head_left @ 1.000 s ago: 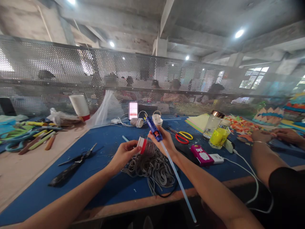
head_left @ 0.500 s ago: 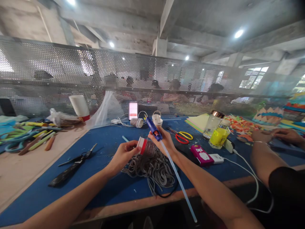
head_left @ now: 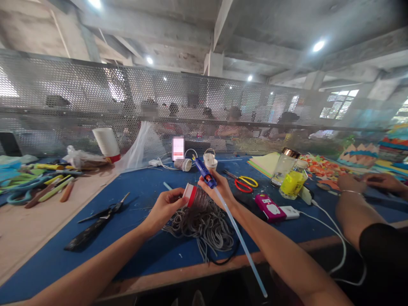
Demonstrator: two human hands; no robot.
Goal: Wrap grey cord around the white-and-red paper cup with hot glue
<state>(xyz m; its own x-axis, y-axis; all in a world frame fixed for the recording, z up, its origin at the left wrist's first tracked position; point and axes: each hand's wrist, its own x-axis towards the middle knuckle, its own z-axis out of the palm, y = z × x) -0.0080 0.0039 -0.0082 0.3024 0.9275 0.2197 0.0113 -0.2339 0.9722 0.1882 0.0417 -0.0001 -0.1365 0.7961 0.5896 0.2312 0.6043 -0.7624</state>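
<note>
My left hand [head_left: 167,204] pinches the rim end of a paper cup [head_left: 190,194], which is white with a red band and lies tilted on its side. Grey cord seems to be wound round the cup's far part, partly hidden by my right hand [head_left: 219,191]. That hand is wrapped round a blue glue gun [head_left: 204,171], its nozzle pointing up and away from me. From the gun's back a long translucent glue stick [head_left: 240,238] reaches past the table edge. Under both hands lies a loose heap of grey cord [head_left: 210,229].
Black-handled scissors [head_left: 102,221] lie left, red-and-yellow scissors [head_left: 244,182] right. Behind stand a wrapped cup [head_left: 183,164], a small handled basket [head_left: 210,159] and a phone [head_left: 178,148]. A yellow bottle [head_left: 292,183] and purple box [head_left: 269,208] are right, near a co-worker's arm [head_left: 353,212].
Hardly anything differs. The glue stick's loose end has shifted slightly to the right; both hands keep their holds on the cup and the glue gun.
</note>
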